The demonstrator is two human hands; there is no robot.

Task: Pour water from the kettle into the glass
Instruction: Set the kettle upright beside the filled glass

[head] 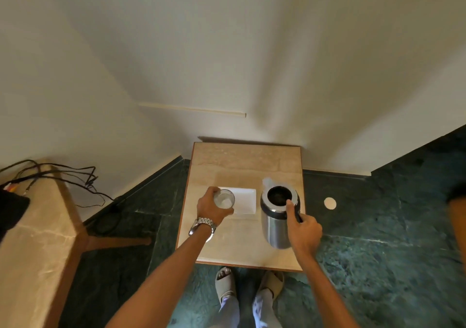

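A steel kettle (pixel 273 224) with a black lid stands upright on the right side of a small stone-topped table (pixel 242 166). My right hand (pixel 303 229) grips its handle, thumb laid on the lid's rim. A clear glass (pixel 224 199) sits at the left end of a white tray (pixel 245 201), with my left hand (pixel 210 208) wrapped around it from the left. The glass is upright; I cannot tell whether there is water in it.
The table stands against a white wall. A larger stone-topped table (pixel 37 239) with black cables (pixel 63 174) is at the left. A white disc (pixel 329 203) lies on the dark green floor to the right. My sandalled feet (pixel 248 285) are at the table's front edge.
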